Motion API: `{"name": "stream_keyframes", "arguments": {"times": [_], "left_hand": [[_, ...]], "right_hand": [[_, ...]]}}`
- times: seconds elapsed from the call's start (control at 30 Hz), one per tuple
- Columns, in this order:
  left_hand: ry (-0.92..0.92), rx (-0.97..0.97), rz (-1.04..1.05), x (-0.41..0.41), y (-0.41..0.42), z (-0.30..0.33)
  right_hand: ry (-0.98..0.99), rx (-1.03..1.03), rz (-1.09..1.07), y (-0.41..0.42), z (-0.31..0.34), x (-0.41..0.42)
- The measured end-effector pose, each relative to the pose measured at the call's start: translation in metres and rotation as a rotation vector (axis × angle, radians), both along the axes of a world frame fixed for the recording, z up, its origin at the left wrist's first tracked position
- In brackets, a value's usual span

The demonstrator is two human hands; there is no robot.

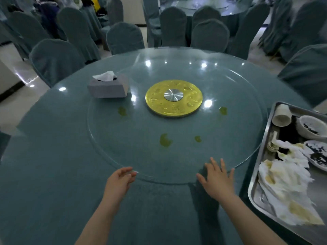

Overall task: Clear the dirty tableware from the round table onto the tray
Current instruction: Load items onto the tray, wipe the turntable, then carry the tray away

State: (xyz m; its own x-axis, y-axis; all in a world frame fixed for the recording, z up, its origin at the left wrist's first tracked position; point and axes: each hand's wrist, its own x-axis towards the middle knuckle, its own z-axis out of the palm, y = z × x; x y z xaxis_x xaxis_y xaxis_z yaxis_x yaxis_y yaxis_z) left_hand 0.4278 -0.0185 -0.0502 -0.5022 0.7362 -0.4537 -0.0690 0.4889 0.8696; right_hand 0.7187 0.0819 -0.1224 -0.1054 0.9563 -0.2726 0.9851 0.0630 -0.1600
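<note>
Round table (53, 174) held no dishes; both hands, left hand (120, 180) and right hand (218, 179), rested spread on the glass turntable (177, 152), probably to turn it; the tray (260, 167) was full.

A single wide-angle view from the wearer's head looks forward and steeply down across the round table (53, 174), close enough that both forearms enter from the bottom edge. The glass turntable (177, 147) fills the centre, the tray (254, 174) is cut off at lower right, and covered chairs (123, 38) line the top.
</note>
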Motion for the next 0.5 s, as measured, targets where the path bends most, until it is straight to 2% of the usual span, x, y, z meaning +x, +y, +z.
{"name": "stream_keyframes", "arguments": {"times": [0.07, 0.2, 0.4, 0.5], "left_hand": [[0.017, 0.005, -0.049, 0.003, 0.012, -0.002], [0.009, 0.003, -0.077, 0.007, 0.021, -0.004], [0.031, 0.026, -0.049, -0.006, 0.018, -0.006], [0.027, 0.024, -0.015, -0.008, 0.016, -0.008]], "right_hand": [[0.031, 0.006, 0.017, 0.000, 0.001, -0.017], [0.060, -0.067, 0.252, -0.002, -0.005, -0.028], [-0.042, -0.024, 0.093, 0.014, -0.003, 0.006], [0.017, -0.025, 0.171, 0.016, 0.003, -0.017]]}}
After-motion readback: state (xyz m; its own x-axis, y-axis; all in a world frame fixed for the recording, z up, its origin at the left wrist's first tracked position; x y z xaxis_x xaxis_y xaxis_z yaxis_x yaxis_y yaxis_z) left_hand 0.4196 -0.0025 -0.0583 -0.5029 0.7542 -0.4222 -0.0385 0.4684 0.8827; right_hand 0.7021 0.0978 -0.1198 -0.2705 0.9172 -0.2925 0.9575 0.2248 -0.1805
